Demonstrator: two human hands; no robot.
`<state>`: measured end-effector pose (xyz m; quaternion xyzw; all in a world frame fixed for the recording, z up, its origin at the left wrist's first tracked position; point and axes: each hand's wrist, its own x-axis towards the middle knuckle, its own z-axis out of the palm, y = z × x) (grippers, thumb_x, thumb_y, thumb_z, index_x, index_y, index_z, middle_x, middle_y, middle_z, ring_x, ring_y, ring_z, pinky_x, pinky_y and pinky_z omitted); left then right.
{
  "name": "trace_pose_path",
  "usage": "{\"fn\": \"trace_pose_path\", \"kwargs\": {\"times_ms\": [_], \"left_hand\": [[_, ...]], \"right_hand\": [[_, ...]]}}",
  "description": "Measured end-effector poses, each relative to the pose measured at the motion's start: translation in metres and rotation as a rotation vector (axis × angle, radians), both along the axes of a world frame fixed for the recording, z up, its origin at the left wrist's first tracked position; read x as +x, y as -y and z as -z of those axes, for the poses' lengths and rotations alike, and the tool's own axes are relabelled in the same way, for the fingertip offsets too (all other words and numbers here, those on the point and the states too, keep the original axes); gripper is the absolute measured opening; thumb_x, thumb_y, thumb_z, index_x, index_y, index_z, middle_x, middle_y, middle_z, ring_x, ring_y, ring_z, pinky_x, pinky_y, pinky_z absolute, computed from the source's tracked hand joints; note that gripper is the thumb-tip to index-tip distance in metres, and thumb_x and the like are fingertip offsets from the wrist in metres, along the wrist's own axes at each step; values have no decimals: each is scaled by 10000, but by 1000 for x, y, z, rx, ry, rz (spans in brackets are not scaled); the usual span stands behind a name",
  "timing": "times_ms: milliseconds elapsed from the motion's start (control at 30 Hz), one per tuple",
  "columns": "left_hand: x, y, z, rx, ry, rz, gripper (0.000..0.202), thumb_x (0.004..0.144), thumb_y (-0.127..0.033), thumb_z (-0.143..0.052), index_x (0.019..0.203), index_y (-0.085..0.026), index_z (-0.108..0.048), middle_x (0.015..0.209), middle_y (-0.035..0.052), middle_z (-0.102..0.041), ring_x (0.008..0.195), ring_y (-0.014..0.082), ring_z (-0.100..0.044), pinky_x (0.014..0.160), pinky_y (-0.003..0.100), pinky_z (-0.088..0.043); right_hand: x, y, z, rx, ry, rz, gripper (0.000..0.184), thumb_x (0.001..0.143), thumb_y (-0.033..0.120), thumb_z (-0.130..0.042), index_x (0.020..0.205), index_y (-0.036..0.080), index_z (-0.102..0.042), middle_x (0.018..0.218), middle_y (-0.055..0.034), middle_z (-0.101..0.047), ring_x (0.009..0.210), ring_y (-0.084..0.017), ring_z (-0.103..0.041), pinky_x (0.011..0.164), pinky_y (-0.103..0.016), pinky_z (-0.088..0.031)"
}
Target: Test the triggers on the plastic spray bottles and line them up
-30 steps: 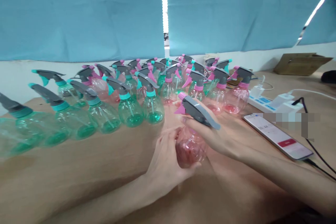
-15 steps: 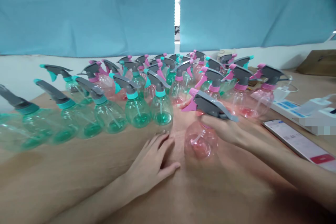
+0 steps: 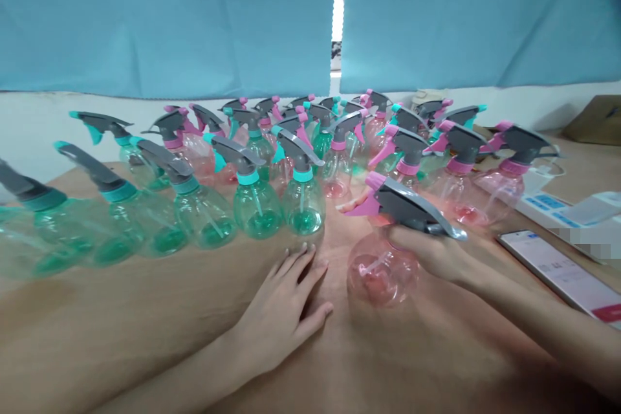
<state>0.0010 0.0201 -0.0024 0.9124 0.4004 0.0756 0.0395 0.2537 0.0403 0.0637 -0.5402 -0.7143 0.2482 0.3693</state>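
Our right hand [image 3: 429,251] wraps around the neck of a pink spray bottle [image 3: 383,275], to the right of our left hand [image 3: 286,291], which lies palm down, fingers loosely spread, holding nothing. We cannot tell whether the bottle's base touches the table [image 3: 194,317]. Because our fingertips show beside the trigger [image 3: 366,206], a stray squeeze could make it spray, we judge. A backward swing could knock over its neighbours, which crowd close behind, and a careless forearm could nudge the phone [image 3: 557,272].

We count two hands, one held bottle, one phone, one power strip [image 3: 536,202] and one brown box [image 3: 594,119]. In the left front row we see five green bottles [image 3: 257,210] with heads showing, plus part of a sixth. Three pink bottles [image 3: 499,197] stand right behind the held one; farther back, others overlap too much to count.
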Motion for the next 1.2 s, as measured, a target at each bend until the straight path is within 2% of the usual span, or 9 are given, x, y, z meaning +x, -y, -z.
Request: {"fn": "trace_pose_path", "kwargs": {"times_ms": [200,333,500,733,833,967,1200], "left_hand": [[0,-1,0,9,4,13,512,956,-430,-509,1381,-145,-481,1480,150,-409,1361,310,-362,1078,496,-338],[0,-1,2,12,5,12,508,957,-428,-509,1380,-147,-482,1483,151,-403,1354,314,-372,1082,504,-327],[0,0,2,17,-2,18,513,958,-433,-505,1384,-148,-477,1484,151,-402,1356,313,-368,1074,505,-337],[1,-1,1,5,2,17,507,963,-429,-494,1387,-152,-470,1487,143,-400,1363,300,-358,1087,503,-319],[1,-1,2,2,13,18,508,962,-433,-492,1382,-148,-475,1480,149,-408,1352,307,-371,1075,508,-333],[1,-2,3,12,33,18,500,961,-435,-486,1376,-155,-479,1468,143,-425,1347,302,-378,1078,500,-330],[0,-2,4,14,30,29,503,966,-434,-477,1376,-142,-478,1467,154,-423,1342,306,-383,1072,504,-335]], "right_hand": [[-4,2,-2,-7,-9,-4,131,755,228,-526,649,242,-450,548,49,-366,501,-129,-351,487,-286,-274],[2,6,5,18,22,76,126,796,258,-558,675,272,-526,507,38,-373,478,-151,-372,485,-294,-270],[3,12,10,90,92,117,72,839,352,-569,807,317,-623,534,20,-496,513,-179,-463,477,-300,-303],[-9,13,5,218,123,200,247,795,539,-612,932,341,-668,732,-6,-650,731,-250,-606,593,-343,-438],[-9,14,2,200,140,175,291,806,553,-598,1020,365,-662,709,1,-649,742,-255,-623,625,-357,-461],[-7,14,-1,146,164,119,292,820,549,-582,1034,365,-655,628,27,-619,651,-226,-613,591,-343,-469],[-1,24,-11,61,223,114,263,815,538,-601,1011,367,-637,731,34,-677,721,-236,-646,548,-307,-463]]}}
